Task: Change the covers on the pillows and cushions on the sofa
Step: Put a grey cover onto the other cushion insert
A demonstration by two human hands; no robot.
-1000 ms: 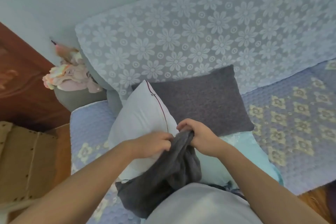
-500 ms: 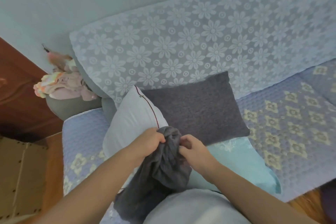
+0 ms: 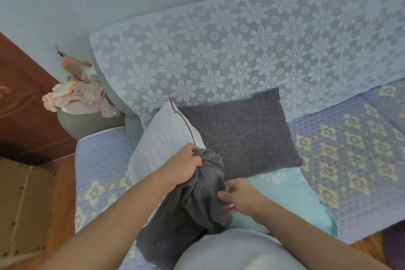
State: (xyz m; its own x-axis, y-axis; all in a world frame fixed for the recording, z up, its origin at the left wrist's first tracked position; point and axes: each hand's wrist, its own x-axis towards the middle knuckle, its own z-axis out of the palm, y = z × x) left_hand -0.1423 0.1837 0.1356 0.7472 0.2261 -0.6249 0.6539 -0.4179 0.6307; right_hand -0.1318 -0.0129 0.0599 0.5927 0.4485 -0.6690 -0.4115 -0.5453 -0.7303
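Both grips hold the grey cover (image 3: 192, 199): left hand (image 3: 182, 166) bunching its top edge, right hand (image 3: 238, 197) pinching its side.

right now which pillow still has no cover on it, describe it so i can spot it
Start at the sofa's flower-patterned backrest and drop to its left end. Leaning there, beside the dark grey cushion, is the bare white pillow, just above the left hand. It is the only plain white one, with a thin dark red line along its edge; its neighbours are dark grey and light blue.
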